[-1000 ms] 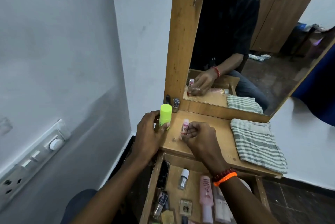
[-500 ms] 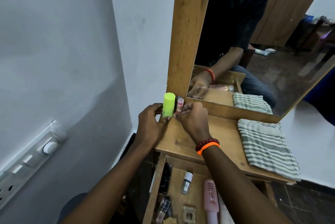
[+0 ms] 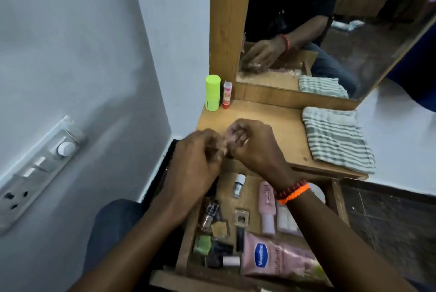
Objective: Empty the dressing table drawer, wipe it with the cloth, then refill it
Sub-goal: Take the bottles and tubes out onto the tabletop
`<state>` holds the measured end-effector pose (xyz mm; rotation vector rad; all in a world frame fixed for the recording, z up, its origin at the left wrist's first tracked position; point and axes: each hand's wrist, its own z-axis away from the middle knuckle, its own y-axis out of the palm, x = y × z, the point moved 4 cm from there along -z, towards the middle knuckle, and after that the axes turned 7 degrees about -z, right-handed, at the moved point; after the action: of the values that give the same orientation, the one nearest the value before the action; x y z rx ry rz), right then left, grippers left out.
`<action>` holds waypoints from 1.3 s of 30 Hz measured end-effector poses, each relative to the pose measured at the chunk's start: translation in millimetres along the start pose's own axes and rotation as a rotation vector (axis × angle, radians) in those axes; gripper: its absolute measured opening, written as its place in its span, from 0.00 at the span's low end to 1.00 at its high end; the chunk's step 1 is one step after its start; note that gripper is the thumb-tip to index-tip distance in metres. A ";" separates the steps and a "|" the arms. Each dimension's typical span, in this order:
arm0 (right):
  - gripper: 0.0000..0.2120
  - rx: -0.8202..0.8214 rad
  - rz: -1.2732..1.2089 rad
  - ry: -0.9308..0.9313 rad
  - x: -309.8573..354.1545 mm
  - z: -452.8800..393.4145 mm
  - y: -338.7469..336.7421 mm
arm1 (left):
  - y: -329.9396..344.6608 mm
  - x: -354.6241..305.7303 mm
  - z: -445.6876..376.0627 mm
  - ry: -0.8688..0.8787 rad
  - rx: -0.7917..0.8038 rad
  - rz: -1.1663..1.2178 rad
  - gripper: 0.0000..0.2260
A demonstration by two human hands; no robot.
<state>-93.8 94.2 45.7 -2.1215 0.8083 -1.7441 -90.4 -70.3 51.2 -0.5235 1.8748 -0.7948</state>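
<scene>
The open wooden drawer (image 3: 186, 239) below the dressing table top (image 3: 278, 124) holds several cosmetics: a pink Vaseline tube (image 3: 280, 261), a pink bottle (image 3: 267, 206), a small white-capped vial (image 3: 238, 182) and little jars. A neon green stick (image 3: 212, 92) and a small pink-and-red tube (image 3: 227, 94) stand upright at the table's back left corner. A striped grey-white cloth (image 3: 337, 139) lies folded on the right. My left hand (image 3: 195, 161) and my right hand (image 3: 254, 145) hover together over the table's front edge, fingers curled and blurred, nothing visible in them.
A mirror (image 3: 330, 20) in a wooden frame rises behind the table and reflects my arm and the cloth. A white wall with a switch and socket panel (image 3: 40, 169) runs along the left. Dark tiled floor (image 3: 389, 216) lies to the right.
Both hands let go of the green stick and the pink tube, which now stand at the back left corner. The hands have drawn back toward the drawer.
</scene>
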 end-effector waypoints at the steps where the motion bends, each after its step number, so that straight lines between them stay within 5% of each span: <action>1: 0.06 0.062 0.010 -0.031 3.5 16.7 0.2 | 3.4 -1.7 14.1 -0.035 0.128 -0.076 0.04; 6: 0.09 0.232 0.251 0.062 -35.7 72.6 12.7 | 19.4 -11.5 66.1 -0.138 0.462 -0.534 0.02; 11: 0.27 0.395 0.503 0.091 -63.8 87.1 23.5 | 40.4 -21.2 83.7 -0.066 0.457 -0.735 0.07; 18: 0.25 0.352 0.593 0.023 -65.3 87.5 32.2 | 57.2 -16.5 94.7 -0.027 0.495 -0.786 0.08; 26: 0.12 0.310 0.637 -0.027 -69.1 89.4 21.8 | 61.5 -17.9 100.4 -0.036 0.436 -0.627 0.07; 32: 0.08 0.252 0.333 -0.051 -40.4 86.9 -8.4 | 27.6 -15.9 82.5 -0.102 0.310 -0.292 0.07; 39: 0.09 0.040 0.249 -0.129 9.8 38.2 -35.8 | -3.6 2.3 12.9 -0.034 -0.105 -0.016 0.08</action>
<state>-47.2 112.3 64.1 -1.9869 0.9466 -1.4697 -79.6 -78.0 48.6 -0.6143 1.8901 -0.6965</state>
